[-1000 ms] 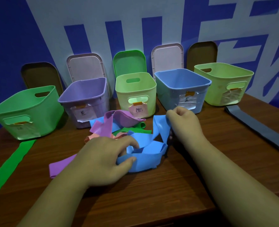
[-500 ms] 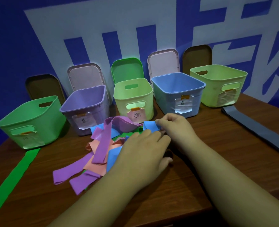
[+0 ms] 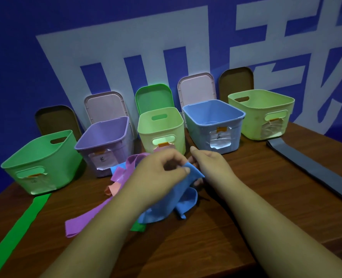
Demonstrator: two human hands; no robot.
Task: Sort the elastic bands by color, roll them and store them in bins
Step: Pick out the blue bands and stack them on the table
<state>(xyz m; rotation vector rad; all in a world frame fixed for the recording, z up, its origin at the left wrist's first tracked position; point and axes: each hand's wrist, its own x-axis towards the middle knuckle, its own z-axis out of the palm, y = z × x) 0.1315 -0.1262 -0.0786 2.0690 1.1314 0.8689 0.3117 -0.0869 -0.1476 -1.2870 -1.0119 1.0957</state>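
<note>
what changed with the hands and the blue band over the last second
The left hand let go of the lower loop of the blue elastic band and rose to meet the right hand, which kept its hold; both now pinch the band's top end. The row of plastic bins, the flat green band and the grey band stayed put.

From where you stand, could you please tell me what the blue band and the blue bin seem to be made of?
The floppy blue elastic band looks like thin matte rubber or latex: it drapes and folds limply. The open blue rectangular bin looks like smooth moulded plastic, judging by its rigid walls.
</note>
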